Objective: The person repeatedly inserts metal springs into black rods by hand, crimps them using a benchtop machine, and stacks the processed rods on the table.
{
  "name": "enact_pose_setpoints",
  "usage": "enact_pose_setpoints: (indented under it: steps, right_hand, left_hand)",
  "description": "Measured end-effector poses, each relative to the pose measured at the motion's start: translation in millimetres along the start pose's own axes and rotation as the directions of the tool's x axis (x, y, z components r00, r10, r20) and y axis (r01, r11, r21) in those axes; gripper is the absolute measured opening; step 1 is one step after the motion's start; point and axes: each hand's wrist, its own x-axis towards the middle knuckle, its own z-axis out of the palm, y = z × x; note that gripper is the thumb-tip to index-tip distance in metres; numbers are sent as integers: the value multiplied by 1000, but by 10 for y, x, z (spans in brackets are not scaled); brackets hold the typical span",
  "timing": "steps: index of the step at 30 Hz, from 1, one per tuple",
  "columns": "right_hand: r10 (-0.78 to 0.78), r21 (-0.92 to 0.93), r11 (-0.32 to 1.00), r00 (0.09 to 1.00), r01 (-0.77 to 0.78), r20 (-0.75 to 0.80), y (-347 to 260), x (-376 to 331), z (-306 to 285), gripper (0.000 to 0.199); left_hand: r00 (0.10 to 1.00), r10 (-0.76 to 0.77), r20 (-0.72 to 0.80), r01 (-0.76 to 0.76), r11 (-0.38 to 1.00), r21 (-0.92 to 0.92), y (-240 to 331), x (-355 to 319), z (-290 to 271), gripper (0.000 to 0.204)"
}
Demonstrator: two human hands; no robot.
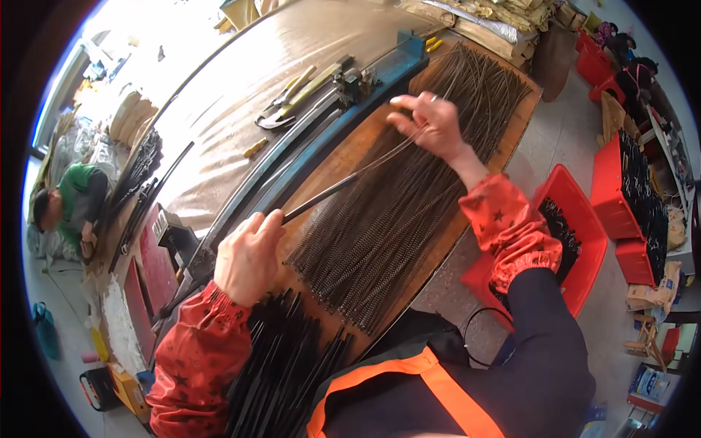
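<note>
My left hand (248,257) is closed around the end of a black tube (321,198), which slants up to the right over the workbench. From the tube's far end runs a long thin metal coil spring (391,155). Its other part passes by the fingers of my right hand (436,125), which pinch it; a ring shows on one finger. Beneath both hands lies a wide layer of long thin coil springs (387,233) side by side. A bundle of black tubes (281,358) rests close to my left forearm, at the near end of the bench.
A blue metal rail (299,160) runs along the bench's left side. Beyond it lie yellow-handled cutters (286,101) and a small yellow piece (255,149). Red crates (588,237) with dark parts stand on the floor at right. Another person (77,193) in green is at far left.
</note>
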Motion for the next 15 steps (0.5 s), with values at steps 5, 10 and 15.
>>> enact_pose_setpoints:
  steps: [5,10,15]
  right_hand:
    - [-148,4,989,984,149,-99,-121,-86,50,29]
    - [-259,384,898,963,214,69,-948,-45,453,49]
    - [286,-106,952,958,-287,-17,225,-472,533,13]
  left_hand:
    - [1000,18,2,-18,1000,-4,-12,89,59,21]
    - [999,13,44,-13,1000,-1,-25,-14,71,24]
    - [996,-81,47,78,995,60,-163,-240,-145,25]
